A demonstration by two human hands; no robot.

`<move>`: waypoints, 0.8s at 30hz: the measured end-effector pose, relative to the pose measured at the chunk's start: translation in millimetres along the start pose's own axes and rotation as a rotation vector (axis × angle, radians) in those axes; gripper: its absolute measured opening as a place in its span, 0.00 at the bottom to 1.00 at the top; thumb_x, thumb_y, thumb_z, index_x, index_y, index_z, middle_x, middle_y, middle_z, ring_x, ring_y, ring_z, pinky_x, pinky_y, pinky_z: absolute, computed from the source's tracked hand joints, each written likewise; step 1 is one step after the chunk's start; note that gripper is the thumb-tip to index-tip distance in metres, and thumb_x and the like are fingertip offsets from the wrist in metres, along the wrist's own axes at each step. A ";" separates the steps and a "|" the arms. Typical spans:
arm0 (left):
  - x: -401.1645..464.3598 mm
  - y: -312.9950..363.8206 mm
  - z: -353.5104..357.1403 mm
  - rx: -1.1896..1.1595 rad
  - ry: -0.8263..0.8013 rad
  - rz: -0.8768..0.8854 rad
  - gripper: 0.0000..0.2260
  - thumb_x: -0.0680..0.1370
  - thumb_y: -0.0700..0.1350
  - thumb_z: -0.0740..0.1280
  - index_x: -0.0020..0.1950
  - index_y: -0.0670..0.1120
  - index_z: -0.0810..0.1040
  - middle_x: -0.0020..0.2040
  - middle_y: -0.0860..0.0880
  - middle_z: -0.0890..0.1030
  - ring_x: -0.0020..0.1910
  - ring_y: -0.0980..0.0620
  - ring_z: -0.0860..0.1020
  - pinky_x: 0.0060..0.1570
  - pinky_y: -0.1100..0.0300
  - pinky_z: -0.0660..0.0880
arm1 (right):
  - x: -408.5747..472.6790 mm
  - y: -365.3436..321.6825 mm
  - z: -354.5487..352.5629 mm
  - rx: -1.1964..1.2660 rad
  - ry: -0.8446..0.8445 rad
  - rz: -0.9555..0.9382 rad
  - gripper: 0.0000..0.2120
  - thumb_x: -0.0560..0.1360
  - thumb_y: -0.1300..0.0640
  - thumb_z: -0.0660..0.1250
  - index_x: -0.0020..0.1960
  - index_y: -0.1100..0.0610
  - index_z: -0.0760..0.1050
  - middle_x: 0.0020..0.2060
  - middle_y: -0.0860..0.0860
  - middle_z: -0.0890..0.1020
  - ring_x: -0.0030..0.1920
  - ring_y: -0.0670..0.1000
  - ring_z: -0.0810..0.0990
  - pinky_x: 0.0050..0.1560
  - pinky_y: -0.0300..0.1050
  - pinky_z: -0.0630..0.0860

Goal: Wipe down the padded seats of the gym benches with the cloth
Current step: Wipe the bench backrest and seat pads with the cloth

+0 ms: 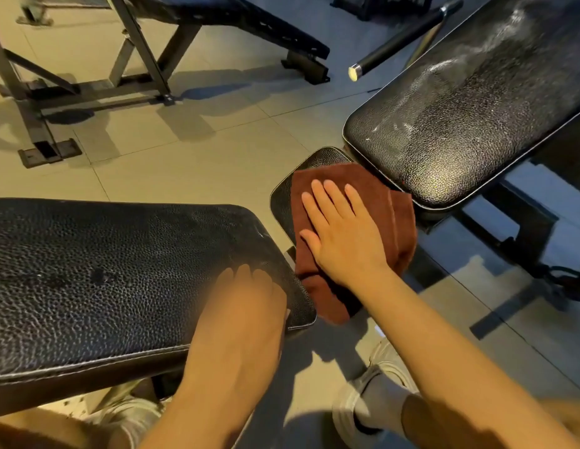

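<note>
A brown cloth [376, 186] lies spread over a small black padded seat [284, 197] in the middle. My right hand [343, 228] presses flat on the cloth with straight fingers. The left hand [249, 293] rests on the near end of a long black padded bench [97, 277] at the left; its fingertips are blurred and their curl is unclear. Another black pad [460, 118], streaked with whitish smears, angles away at the upper right, just beyond the cloth.
A metal bench frame [88, 92] and a further dark pad [249, 21] stand at the back left on the tiled floor. A black bar with a pale end cap [355, 72] juts out at top centre. My shoes [363, 400] stand below the hands.
</note>
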State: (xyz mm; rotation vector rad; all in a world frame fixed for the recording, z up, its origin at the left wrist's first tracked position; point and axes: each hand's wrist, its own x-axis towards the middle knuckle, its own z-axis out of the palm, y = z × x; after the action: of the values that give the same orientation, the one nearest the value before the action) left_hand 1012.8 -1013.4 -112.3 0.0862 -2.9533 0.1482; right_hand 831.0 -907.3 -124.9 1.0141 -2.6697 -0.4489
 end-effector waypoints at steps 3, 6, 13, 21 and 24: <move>1.1 -1.1 -0.3 -0.009 -0.012 -0.008 0.09 0.73 0.45 0.69 0.48 0.40 0.80 0.46 0.37 0.79 0.51 0.34 0.78 0.54 0.39 0.73 | -50.5 -1.3 7.0 0.050 0.044 0.027 0.30 0.78 0.45 0.51 0.75 0.60 0.65 0.74 0.59 0.67 0.73 0.59 0.66 0.74 0.56 0.55; 1.7 -1.8 -2.2 -0.015 -0.018 -0.018 0.08 0.76 0.44 0.63 0.47 0.41 0.78 0.45 0.39 0.78 0.49 0.35 0.77 0.55 0.40 0.71 | -75.6 0.1 3.6 0.073 0.080 0.067 0.30 0.78 0.45 0.53 0.75 0.60 0.66 0.73 0.58 0.67 0.73 0.58 0.67 0.72 0.56 0.57; 0.5 -5.6 -13.1 0.006 -0.172 -0.063 0.13 0.76 0.48 0.60 0.52 0.42 0.79 0.51 0.40 0.79 0.55 0.37 0.76 0.63 0.38 0.65 | 10.1 11.4 -6.2 0.011 0.062 0.187 0.31 0.80 0.45 0.50 0.78 0.62 0.57 0.77 0.59 0.59 0.77 0.59 0.57 0.76 0.55 0.47; 22.7 -28.5 -49.7 0.177 -0.353 -0.162 0.26 0.81 0.63 0.46 0.75 0.52 0.59 0.76 0.45 0.60 0.76 0.42 0.56 0.72 0.41 0.51 | 37.5 -8.0 -5.5 -0.112 -0.061 -0.128 0.31 0.83 0.41 0.42 0.80 0.57 0.41 0.79 0.55 0.45 0.79 0.55 0.42 0.76 0.54 0.36; 15.5 -30.3 -46.2 0.237 -0.446 -0.092 0.30 0.81 0.63 0.41 0.79 0.49 0.49 0.80 0.43 0.49 0.78 0.40 0.47 0.74 0.37 0.45 | 8.0 -17.3 3.8 -0.101 -0.094 -0.223 0.29 0.83 0.45 0.43 0.80 0.56 0.44 0.79 0.54 0.46 0.79 0.55 0.44 0.76 0.53 0.36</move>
State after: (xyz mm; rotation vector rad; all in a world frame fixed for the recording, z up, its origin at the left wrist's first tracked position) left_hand 1007.8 -1039.5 -61.5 0.3268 -3.3489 0.5297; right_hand 834.3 -924.3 -133.8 1.2956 -2.5934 -0.6851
